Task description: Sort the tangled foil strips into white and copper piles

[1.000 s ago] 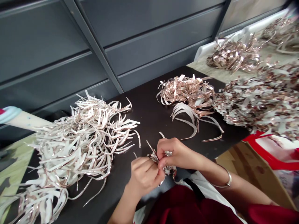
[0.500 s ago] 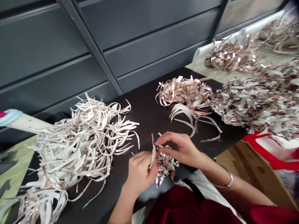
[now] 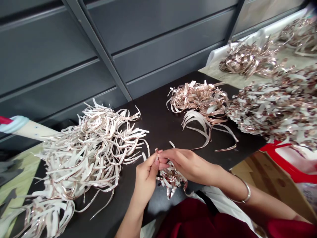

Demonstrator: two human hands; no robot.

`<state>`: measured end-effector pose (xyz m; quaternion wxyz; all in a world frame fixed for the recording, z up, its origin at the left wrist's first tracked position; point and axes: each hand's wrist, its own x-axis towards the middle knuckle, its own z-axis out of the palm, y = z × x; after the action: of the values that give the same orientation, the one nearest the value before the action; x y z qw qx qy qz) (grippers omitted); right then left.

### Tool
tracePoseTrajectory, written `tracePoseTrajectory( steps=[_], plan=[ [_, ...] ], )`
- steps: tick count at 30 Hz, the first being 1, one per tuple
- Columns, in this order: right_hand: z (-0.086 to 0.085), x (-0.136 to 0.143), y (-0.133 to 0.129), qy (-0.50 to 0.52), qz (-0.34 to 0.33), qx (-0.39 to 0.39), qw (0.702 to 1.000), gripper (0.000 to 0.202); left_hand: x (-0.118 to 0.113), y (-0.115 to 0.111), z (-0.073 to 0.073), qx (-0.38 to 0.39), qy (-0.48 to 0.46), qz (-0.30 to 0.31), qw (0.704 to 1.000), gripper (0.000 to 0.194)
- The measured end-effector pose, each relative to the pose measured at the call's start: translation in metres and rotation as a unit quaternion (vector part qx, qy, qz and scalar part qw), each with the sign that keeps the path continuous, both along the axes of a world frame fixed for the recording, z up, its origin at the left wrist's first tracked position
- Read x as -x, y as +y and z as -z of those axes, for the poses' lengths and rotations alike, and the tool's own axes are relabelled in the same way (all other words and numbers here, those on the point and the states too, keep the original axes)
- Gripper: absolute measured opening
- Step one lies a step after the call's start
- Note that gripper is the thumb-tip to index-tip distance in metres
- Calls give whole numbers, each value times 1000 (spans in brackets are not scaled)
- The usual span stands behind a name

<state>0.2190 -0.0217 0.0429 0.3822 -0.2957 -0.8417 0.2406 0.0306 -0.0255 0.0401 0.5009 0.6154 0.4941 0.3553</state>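
My left hand [image 3: 146, 175] and my right hand [image 3: 184, 163] meet fingertip to fingertip near the front edge of the black table [image 3: 158, 115]. Between them, the left thumb and forefinger pinch the end of a thin strip [image 3: 157, 151], and the right fingers close on it too. Under the right fingers hangs a bunch of short, curly rose-gold and white strips [image 3: 172, 180]. Left of my hands spreads a big heap of long white strips [image 3: 91, 155]. A smaller rose-gold pile [image 3: 198, 97] lies beyond the hands, with a few loose curved strips [image 3: 198, 124] beside it.
A large mass of curly strips [image 3: 277, 109] covers the right side, and another shiny pile [image 3: 250, 59] lies behind it. Below are a red-edged bag [image 3: 279, 163] and a cardboard box [image 3: 260, 181]. A pale tube [image 3: 32, 129] lies at the left. Grey panels [image 3: 160, 36] stand behind the table.
My hands have drawn together, and the right has shifted left and down over the bunch. The strip that stood up between them is now mostly covered by fingers.
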Motion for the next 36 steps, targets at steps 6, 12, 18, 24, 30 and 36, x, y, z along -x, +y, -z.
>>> tracePoseTrajectory(
  steps=[6, 12, 18, 24, 30, 36],
  plan=[
    [-8, -9, 0, -16, -20, 25, 999, 48, 3, 1, 0, 33, -58, -8, 998, 29],
    [-8, -26, 6, 49, -36, 117, 991, 46, 10, 2, -7, -235, 172, -29, 956, 19],
    [15, -36, 19, 197, -126, 359, 903, 27, 14, -5, -9, -508, 244, 99, 820, 17],
    [42, -27, 34, 288, -63, 381, 876, 18, 32, -31, -21, -540, 170, 24, 824, 12],
    [48, -6, 11, -51, -38, 130, 990, 27, 43, 4, -26, -564, 298, -89, 765, 20],
    [35, -9, -14, -151, -123, 101, 976, 50, 57, 72, 14, -500, 406, -106, 758, 15]
  ],
)
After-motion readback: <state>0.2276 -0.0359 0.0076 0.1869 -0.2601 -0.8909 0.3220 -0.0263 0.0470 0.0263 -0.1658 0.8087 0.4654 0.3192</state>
